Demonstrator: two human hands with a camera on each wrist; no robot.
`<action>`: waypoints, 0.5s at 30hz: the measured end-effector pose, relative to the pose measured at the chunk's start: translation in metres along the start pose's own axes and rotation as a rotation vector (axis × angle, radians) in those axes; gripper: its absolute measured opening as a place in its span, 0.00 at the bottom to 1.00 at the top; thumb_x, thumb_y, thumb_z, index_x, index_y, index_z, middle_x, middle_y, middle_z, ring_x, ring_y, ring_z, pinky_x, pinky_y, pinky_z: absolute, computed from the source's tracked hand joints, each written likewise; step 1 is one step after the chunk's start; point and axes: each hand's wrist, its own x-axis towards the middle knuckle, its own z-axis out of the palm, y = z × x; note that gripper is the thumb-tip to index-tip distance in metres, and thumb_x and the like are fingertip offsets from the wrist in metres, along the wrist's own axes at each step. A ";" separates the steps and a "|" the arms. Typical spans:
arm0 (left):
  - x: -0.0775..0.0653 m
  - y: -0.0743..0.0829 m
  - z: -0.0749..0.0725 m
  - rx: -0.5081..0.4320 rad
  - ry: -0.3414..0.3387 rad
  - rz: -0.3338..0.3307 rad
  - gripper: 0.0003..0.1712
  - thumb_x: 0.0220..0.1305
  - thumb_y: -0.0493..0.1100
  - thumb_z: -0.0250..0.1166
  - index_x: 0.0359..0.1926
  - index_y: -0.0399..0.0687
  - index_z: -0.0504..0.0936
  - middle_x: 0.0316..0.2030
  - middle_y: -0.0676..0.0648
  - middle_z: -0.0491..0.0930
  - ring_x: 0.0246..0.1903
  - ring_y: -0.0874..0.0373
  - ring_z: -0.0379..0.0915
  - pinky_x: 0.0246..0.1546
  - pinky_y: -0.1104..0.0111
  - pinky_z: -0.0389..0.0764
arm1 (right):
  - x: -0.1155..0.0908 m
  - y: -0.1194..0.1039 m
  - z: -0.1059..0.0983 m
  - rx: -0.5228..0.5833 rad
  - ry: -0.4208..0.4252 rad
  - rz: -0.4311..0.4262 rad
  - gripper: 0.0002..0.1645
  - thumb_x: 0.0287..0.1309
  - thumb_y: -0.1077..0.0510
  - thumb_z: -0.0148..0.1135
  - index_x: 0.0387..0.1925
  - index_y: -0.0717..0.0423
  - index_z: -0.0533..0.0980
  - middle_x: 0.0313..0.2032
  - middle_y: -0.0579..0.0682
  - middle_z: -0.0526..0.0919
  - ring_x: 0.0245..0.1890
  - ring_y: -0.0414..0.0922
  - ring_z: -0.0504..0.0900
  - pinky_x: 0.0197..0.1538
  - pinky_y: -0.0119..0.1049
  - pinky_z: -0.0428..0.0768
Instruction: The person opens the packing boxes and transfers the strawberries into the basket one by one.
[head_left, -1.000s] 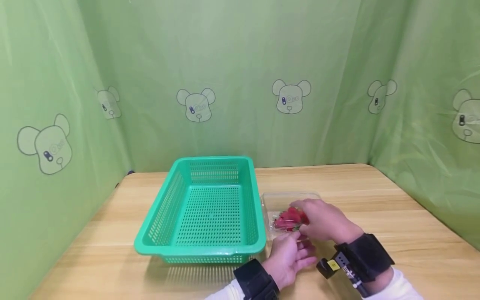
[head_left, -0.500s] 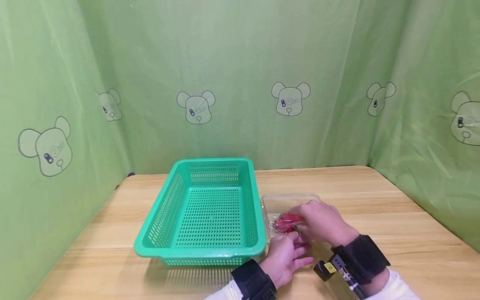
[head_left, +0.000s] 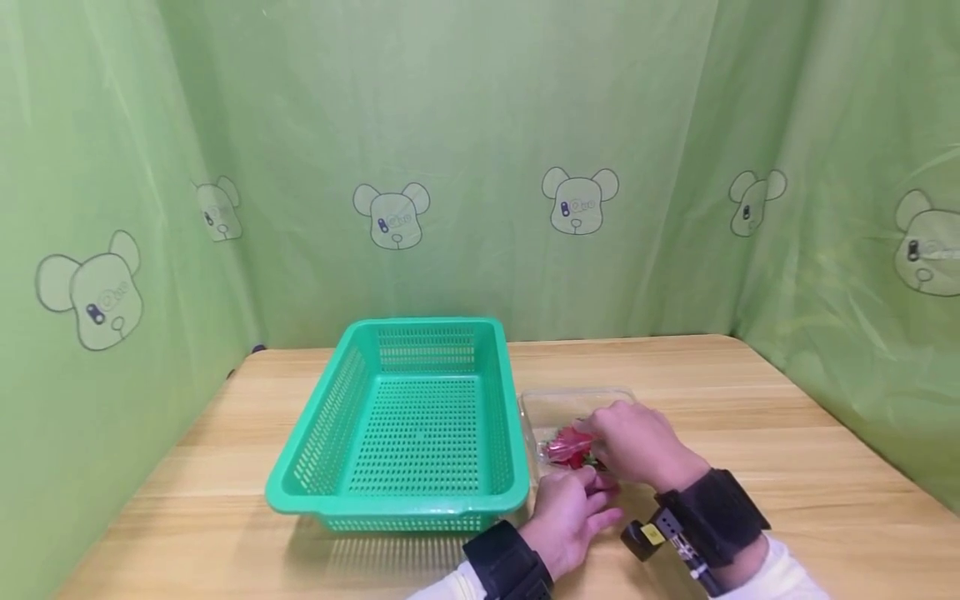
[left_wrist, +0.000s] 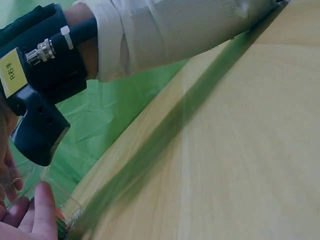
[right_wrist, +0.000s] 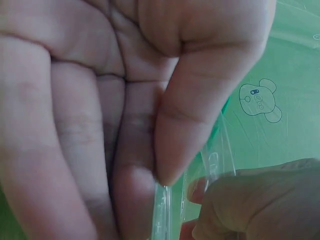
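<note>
Right hand (head_left: pixel 637 442) pinched a clear plastic edge between thumb and index finger; the right wrist view gave me that grip up close, other fingers lined up beside it. Left hand (head_left: pixel 566 517) sat lower and nearer the person, thumb side against the near side of the clear box (head_left: pixel 573 391), remaining fingers loosely spread; whether it gripped the plastic or only touched it, I couldn't tell. Hands were close together, contact between them unclear on my feed. Box lay on the wood-grain desk (head_left: pixel 757 433), just right of the green basket (head_left: pixel 397 505), and held red pieces (head_left: pixel 567 447) with bits of green, partly hidden by the right hand and by glare. I couldn't make out whether the pinched edge was lid or wall. Basket was rectangular, slotted sides, perforated bottom, larger than the box. Both wrists wore black straps (head_left: pixel 712 517), the right one with a small black camera (head_left: pixel 640 542) and yellow label (left_wrist: pixel 12 72); sleeves (left_wrist: pixel 165 35) were white. Green curtain (head_left: pixel 480 100) with printed bear faces (head_left: pixel 576 206) hung behind and at the sides.
</note>
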 end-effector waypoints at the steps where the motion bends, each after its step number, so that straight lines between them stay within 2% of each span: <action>1: 0.001 0.000 0.000 -0.007 0.002 0.004 0.11 0.65 0.34 0.53 0.45 0.32 0.74 0.36 0.39 0.79 0.39 0.47 0.80 0.43 0.53 0.84 | 0.001 0.000 0.000 -0.001 0.003 -0.009 0.18 0.38 0.68 0.65 0.31 0.43 0.85 0.19 0.46 0.81 0.18 0.42 0.72 0.16 0.36 0.71; 5: 0.002 0.002 -0.001 -0.035 0.018 0.005 0.13 0.63 0.33 0.54 0.47 0.30 0.72 0.36 0.37 0.79 0.40 0.45 0.80 0.44 0.52 0.84 | 0.004 0.002 -0.002 0.040 0.022 -0.002 0.15 0.43 0.68 0.64 0.29 0.44 0.85 0.17 0.43 0.79 0.16 0.40 0.69 0.16 0.34 0.68; 9: 0.003 0.002 -0.002 -0.043 0.028 -0.006 0.16 0.64 0.33 0.53 0.51 0.28 0.68 0.37 0.34 0.78 0.42 0.43 0.79 0.43 0.51 0.84 | 0.004 0.005 -0.005 0.093 -0.006 0.038 0.14 0.48 0.66 0.65 0.33 0.43 0.86 0.19 0.40 0.79 0.15 0.38 0.67 0.16 0.32 0.65; 15: 0.002 0.001 -0.001 -0.053 0.026 -0.013 0.19 0.64 0.34 0.53 0.53 0.27 0.66 0.38 0.33 0.78 0.43 0.43 0.79 0.44 0.50 0.84 | 0.003 0.006 -0.007 0.088 -0.040 0.060 0.14 0.49 0.64 0.66 0.35 0.42 0.85 0.20 0.40 0.81 0.15 0.38 0.68 0.17 0.33 0.67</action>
